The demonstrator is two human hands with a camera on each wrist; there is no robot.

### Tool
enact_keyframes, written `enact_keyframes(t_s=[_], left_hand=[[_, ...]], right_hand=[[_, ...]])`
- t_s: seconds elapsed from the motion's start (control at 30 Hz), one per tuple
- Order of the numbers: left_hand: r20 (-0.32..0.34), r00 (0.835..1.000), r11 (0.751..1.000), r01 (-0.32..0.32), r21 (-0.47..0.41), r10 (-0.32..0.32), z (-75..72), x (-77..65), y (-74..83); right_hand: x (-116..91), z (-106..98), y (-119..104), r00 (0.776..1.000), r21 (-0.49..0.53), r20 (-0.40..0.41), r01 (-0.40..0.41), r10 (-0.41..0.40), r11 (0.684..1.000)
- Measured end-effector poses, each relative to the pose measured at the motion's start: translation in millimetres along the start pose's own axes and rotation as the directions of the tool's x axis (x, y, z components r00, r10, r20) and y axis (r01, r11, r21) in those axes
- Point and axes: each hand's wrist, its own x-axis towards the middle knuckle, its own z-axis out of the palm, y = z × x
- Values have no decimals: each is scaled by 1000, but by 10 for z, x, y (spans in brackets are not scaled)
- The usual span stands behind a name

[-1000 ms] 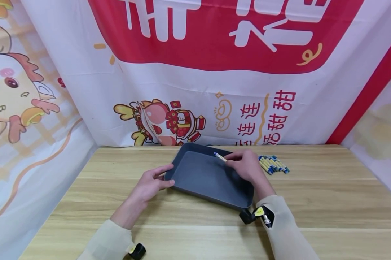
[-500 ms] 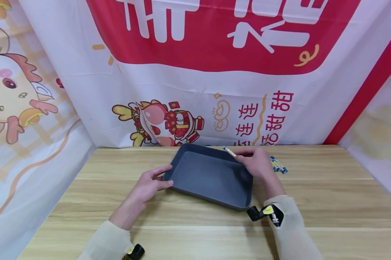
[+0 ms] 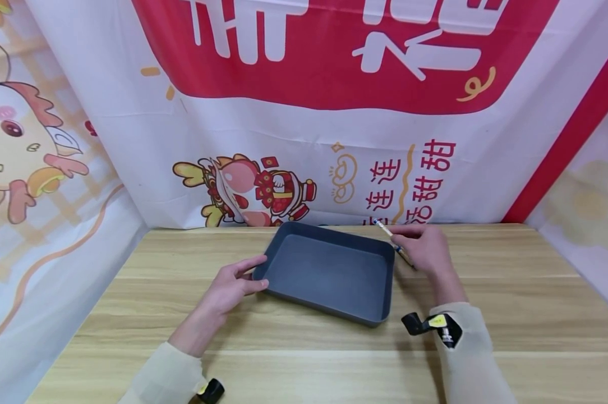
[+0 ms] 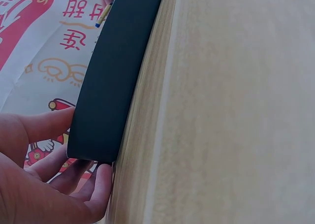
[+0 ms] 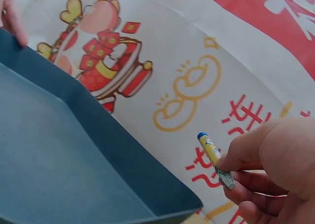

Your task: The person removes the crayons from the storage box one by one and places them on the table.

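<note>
A dark grey rectangular baking tray point(image 3: 329, 272) lies on the wooden table at a slant. At its left end my left hand point(image 3: 228, 289) grips the rim; the left wrist view has the fingers point(image 4: 102, 184) at the tray's corner. To the right of the tray, my right hand point(image 3: 430, 249) pinches a crayon point(image 3: 383, 228) between thumb and forefinger. That crayon point(image 5: 211, 152) has a yellow printed wrapper and a blue end in the right wrist view. Another crayon point(image 3: 405, 257) shows below the right hand, beside the tray's right wall. Whatever else lies behind this hand is hidden.
The table point(image 3: 304, 365) reaches back to a white and red printed cloth point(image 3: 304, 129) hanging behind it. More printed cloth point(image 3: 56, 269) borders the left side. A black camera point(image 3: 420, 324) sticks out from the right wrist.
My right hand has moved rightward with the crayon, from over the tray to beyond its right edge. It now covers the crayon pile that was visible earlier. The left hand keeps its grip on the tray.
</note>
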Motion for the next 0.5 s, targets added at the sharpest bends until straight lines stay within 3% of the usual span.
enact_keyframes(t_s=[0.5], left_hand=[[-5, 1000, 1000, -2, 6, 2, 0, 2, -3]], right_hand=[[13, -221, 183, 990, 48, -35, -132, 134, 990]])
